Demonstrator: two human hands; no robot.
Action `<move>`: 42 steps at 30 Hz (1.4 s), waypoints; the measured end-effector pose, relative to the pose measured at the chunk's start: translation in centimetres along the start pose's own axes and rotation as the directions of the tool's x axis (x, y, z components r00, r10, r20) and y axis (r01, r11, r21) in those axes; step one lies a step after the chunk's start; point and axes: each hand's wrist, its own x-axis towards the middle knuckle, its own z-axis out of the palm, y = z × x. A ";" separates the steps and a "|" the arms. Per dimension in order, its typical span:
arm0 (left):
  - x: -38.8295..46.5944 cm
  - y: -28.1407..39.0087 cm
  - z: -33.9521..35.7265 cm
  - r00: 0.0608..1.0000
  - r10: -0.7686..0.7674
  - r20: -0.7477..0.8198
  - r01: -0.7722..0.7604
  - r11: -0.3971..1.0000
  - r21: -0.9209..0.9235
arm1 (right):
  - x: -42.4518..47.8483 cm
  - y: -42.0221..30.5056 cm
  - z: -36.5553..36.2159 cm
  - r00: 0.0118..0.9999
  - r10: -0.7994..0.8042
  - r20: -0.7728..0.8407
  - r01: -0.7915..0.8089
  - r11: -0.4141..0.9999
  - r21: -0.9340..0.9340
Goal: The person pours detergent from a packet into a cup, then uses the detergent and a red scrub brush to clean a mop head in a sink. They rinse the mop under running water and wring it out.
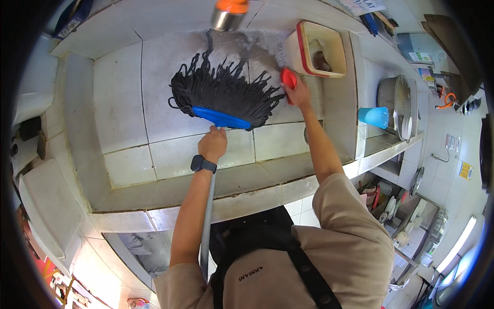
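Observation:
A string mop with dark grey strands [224,90] lies spread in the white tiled sink [119,100]. Its blue plastic head [220,117] points toward my body. My left hand [213,143], below a dark smartwatch [203,164], is closed around the top of the grey handle [208,208] just under that head. Beside the strands, my right hand [299,92] grips a red plastic object [288,80], perhaps a scoop; my fingers partly hide it. Murky, sudsy water [262,50] covers the tiles beyond the mop. A cream tub with a red rim [322,48] stands past my right hand, holding something brown.
An orange and metal cylindrical fitting [230,14] juts in over the sink's far side. On the right ledge are a blue plastic cup [373,117] and a large metal pot [395,104]. The raised tiled front edge [251,206] runs between my body and the basin.

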 end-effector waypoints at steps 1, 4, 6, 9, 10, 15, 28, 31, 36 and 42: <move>0.1 -0.1 0.3 1.000 -0.002 0.004 0.002 1.000 0.004 | -1.4 0.9 -0.3 1.000 -0.014 -0.019 0.015 0.999 0.043; 2.4 -4.1 3.8 0.998 0.044 0.040 -0.037 0.988 -0.152 | -6.5 3.4 -1.3 0.994 0.100 0.050 -0.110 0.952 0.286; 1.4 -0.4 0.6 0.959 -0.100 0.264 0.201 0.899 -0.389 | -9.7 7.4 -1.6 0.972 0.205 0.120 -0.227 0.948 0.223; 0.5 -1.5 1.5 0.956 -0.117 0.269 0.259 0.769 -0.584 | -10.6 5.1 -2.7 0.963 0.262 0.062 -0.263 0.965 0.010; 0.2 -0.8 1.3 0.957 -0.112 0.267 0.258 0.750 -0.610 | -10.7 4.0 -3.7 0.958 0.288 0.008 -0.287 0.955 -0.079; -3.7 2.9 -1.3 0.933 -0.116 0.340 0.358 0.398 -0.845 | -12.8 -2.6 -4.3 1.000 0.021 -0.007 -0.017 0.930 0.367; -9.7 7.4 -2.4 0.886 0.018 0.463 0.456 0.152 -0.877 | -18.2 -14.8 -7.6 0.747 -0.251 0.616 -0.497 0.405 0.767; -10.1 6.5 -1.1 0.899 -0.048 0.436 0.351 0.676 -0.648 | -18.9 -14.4 -6.8 0.760 -0.125 0.638 -0.471 0.571 0.672; -9.6 5.6 -1.3 0.732 0.186 0.655 0.621 0.212 -0.754 | -20.1 -15.1 -6.1 0.816 -0.124 0.564 -0.455 0.463 0.760; -5.7 9.8 -6.2 0.538 0.741 0.401 0.797 -0.292 -0.528 | -16.6 -12.5 -10.5 0.961 0.022 0.275 -0.265 0.353 0.897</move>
